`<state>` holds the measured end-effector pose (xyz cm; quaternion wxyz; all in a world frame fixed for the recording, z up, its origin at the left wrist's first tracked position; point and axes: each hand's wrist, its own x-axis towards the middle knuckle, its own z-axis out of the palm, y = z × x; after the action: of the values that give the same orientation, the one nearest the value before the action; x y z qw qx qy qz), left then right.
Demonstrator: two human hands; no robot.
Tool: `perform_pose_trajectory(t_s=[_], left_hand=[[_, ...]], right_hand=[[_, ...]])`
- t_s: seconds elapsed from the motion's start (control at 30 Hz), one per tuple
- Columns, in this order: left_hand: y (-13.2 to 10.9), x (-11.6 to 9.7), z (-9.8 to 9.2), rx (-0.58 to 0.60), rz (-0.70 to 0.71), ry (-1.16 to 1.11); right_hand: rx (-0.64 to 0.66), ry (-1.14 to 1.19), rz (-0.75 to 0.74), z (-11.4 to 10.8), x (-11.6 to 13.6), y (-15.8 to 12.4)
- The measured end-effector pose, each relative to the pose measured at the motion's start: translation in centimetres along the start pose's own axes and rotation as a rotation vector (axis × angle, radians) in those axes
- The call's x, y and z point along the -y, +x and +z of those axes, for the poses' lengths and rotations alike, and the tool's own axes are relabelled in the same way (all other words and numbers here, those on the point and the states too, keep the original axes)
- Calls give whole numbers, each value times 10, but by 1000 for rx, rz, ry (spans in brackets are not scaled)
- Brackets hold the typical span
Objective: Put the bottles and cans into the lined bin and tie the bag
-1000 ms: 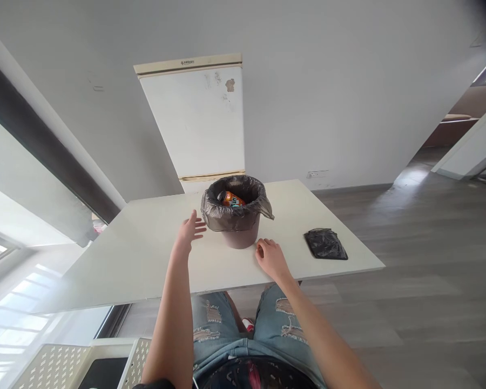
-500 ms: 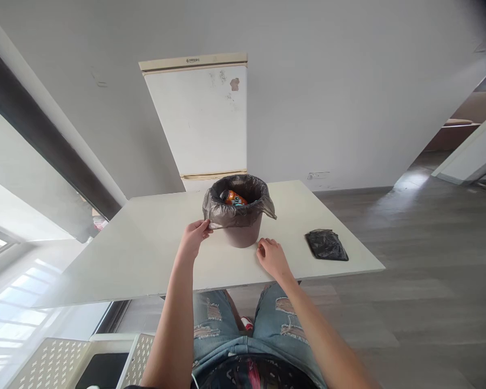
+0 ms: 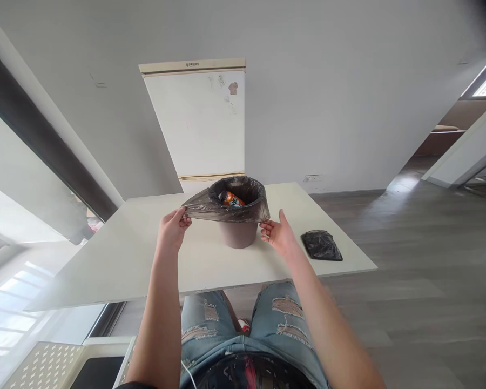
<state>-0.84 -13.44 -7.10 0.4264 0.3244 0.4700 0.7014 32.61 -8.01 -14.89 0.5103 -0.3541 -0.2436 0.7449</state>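
Observation:
A brownish trash can (image 3: 238,235) stands upright on the white table, lined with a thin black garbage bag (image 3: 243,214) folded over its rim. Inside it lies an orange bottle (image 3: 232,199) with a dark cap; whatever is beneath it is hidden. My left hand (image 3: 174,226) pinches the bag's edge and holds it stretched out to the left of the can. At the can's right side, my right hand (image 3: 278,233) has its thumb raised and its fingers apart, the fingertips at the bag's lower edge.
Folded black garbage bags (image 3: 321,245) lie on the right part of the white table (image 3: 117,254). Behind the table a white refrigerator (image 3: 202,124) stands against the wall. A pale plastic basket (image 3: 44,363) is at the lower left.
My left hand has moved left, pulling the bag's edge outward from the can. My right hand has risen from the tabletop to the bag's edge, and its fingers have opened.

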Motion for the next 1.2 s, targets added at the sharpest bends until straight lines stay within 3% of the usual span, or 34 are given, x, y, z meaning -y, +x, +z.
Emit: perform_pose_trajectory(t_s=[0.1, 0.33, 0.47, 0.6, 0.77, 0.93, 1.1, 1.2], left_hand=[[1, -6, 4, -36, 26, 32], [7, -9, 3, -89, 94, 144], [17, -9, 10, -135, 148, 126], [29, -16, 25, -15, 140, -49], [36, -28, 41, 148, 352, -174], [39, -35, 43, 116, 514, -164], [40, -37, 45, 24, 549, -100], [39, -38, 44, 58, 556, -131]], right_hand=[[63, 82, -3, 11, 24, 11], [-41, 207, -399, 22, 69, 12], [71, 238, -514, 34, 89, 8], [176, 318, -582, 52, 95, 13], [172, 324, -757, 66, 94, 20], [163, 169, -897, 67, 98, 20], [64, -14, -1069, 70, 103, 18], [124, -65, -1077, 71, 107, 15]])
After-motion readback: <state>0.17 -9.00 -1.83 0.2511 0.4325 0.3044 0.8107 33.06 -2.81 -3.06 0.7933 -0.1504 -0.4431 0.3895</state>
